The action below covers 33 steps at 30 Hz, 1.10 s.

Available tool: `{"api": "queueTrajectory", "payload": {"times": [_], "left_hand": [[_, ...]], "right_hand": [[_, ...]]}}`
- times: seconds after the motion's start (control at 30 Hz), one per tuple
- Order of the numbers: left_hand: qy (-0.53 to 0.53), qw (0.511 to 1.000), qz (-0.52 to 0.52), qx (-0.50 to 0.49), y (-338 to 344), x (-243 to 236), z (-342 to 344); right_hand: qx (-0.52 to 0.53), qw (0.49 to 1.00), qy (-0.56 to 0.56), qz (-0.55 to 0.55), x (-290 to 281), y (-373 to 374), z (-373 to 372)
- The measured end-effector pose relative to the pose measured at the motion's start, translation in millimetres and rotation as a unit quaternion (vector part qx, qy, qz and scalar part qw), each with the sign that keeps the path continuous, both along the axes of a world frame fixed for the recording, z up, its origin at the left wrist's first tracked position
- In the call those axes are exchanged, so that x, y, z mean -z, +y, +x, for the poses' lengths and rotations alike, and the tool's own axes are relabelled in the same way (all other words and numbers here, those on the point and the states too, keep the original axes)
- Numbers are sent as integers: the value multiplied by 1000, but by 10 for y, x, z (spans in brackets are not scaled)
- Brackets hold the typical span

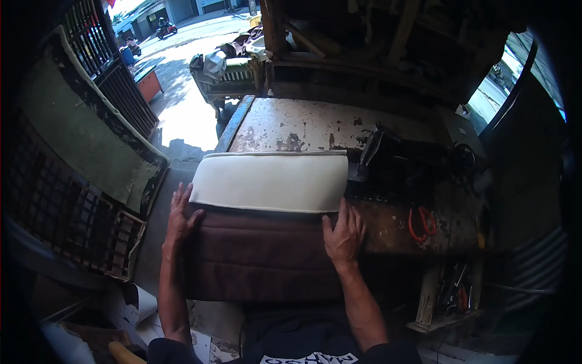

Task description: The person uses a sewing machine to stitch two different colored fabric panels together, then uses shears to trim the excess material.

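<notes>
A cream-white padded-looking panel [270, 182] lies across the table with a thin seam along its near and far edges. Dark brown fabric [260, 252] extends from the panel's near edge and hangs down toward me. My left hand [180, 215] rests at the near left corner of the panel, fingers stretched out and thumb on the brown fabric. At the near right corner lies my right hand [344, 236], fingers extended along the panel's edge. Neither hand grips anything. Just right of the panel stands a black sewing machine [406, 158].
Orange-handled scissors [422, 224] lie on the worn table [285, 121], right of my right hand. An open drawer [448, 303] holding tools is below. A green-grey upholstered frame [91, 133] leans at left. Beyond the table, a chair [227, 76] has cloth piled on it.
</notes>
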<state>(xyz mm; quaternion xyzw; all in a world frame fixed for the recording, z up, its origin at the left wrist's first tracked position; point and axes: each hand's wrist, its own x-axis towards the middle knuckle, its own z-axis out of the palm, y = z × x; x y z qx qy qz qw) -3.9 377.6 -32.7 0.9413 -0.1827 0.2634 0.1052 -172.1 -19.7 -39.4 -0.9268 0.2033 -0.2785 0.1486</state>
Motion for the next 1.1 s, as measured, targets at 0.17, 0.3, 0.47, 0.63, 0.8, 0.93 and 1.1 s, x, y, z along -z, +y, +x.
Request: {"api": "queueTrajectory", "payload": {"times": [0.17,0.3,0.47,0.63,0.8,0.93,1.1], "left_hand": [[134,968,-145,156,152,-8,734],[88,942,-323,34,187,-332,931],[19,982,-158,104,-304,-1442,1320],[59,983,173,16,-345,-2085,1767],[142,965,174,132,-1487,-935,2048],[148,969,178,91,-1303,-798,2069],[169,979,41,102,-1288,-419,2166]], "right_hand": [[3,1000,-11,11,38,112,46],[7,998,-66,23,166,64,-48],[-101,988,56,105,101,-319,-513],[-192,892,-71,404,-157,53,-513],[-25,905,128,404,-247,-249,-771],[-84,878,96,461,-184,-150,-677],[-36,875,149,460,-429,-213,-796]]}}
